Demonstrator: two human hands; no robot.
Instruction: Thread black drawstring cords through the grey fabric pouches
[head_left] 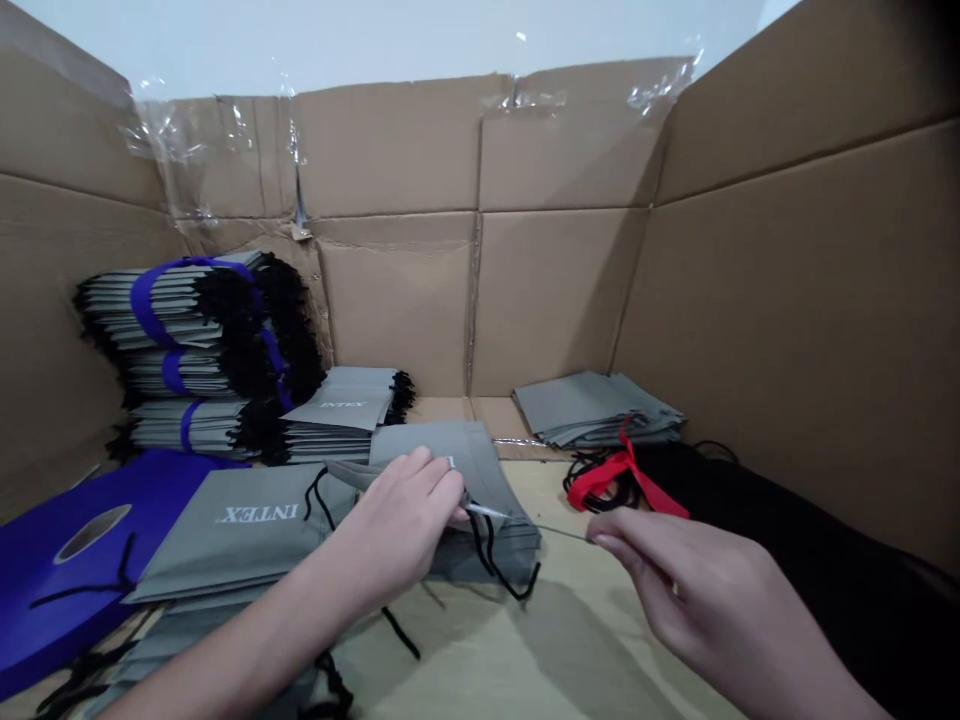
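Note:
My left hand [412, 515] is closed on a grey fabric drawstring pouch [352, 472], with black cord ends [487, 545] hanging by its fingers. A pale, pointed tip sticks out to the right of those fingers. From it a thin dark strand [559, 530] runs across to my right hand [690, 590], which pinches its far end; whether it is a wire or a cord I cannot tell. Just behind the left hand lies a stack of grey pouches [469, 440]. Another stack of grey pouches [217, 510], lettered INTEX, sits beneath the left forearm.
Bundled pouches [172, 375] with blue bands are piled at the back left, beside a stack of INTEX pouches [341, 400]. A blue panel [45, 550] lies at far left. Flat grey pieces [585, 405], a red ribbon [619, 475] and black cords [780, 530] lie right. Cardboard walls [397, 150] surround the table.

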